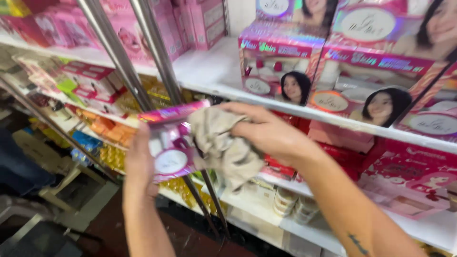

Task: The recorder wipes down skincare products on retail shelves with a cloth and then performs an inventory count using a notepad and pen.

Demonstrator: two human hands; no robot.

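Nearest the camera, the right forearm runs up from the lower right to the right hand (266, 131), which is closed around a crumpled beige cloth (221, 145) and presses it against the right side of a pink cosmetics box (171, 143). The cloth looks soft, light and limp, so a bunched fistful like this one suits it. Left of the cloth, the left hand (139, 159) grips the box by its left edge, the fingers hidden behind it. The box is glossy cardboard with a clear window, probably light, a little slippery and easy to dent, so its edges are the safest hold.

Just behind the box, two slanted metal poles (157, 62) rise past it. Beyond the box to the right, a white shelf (209, 71) carries larger pink display boxes (278, 62); below the box, lower shelves hold small white jars (285, 202) and yellow packets. Left of the box, more crowded shelves recede above a dark floor.
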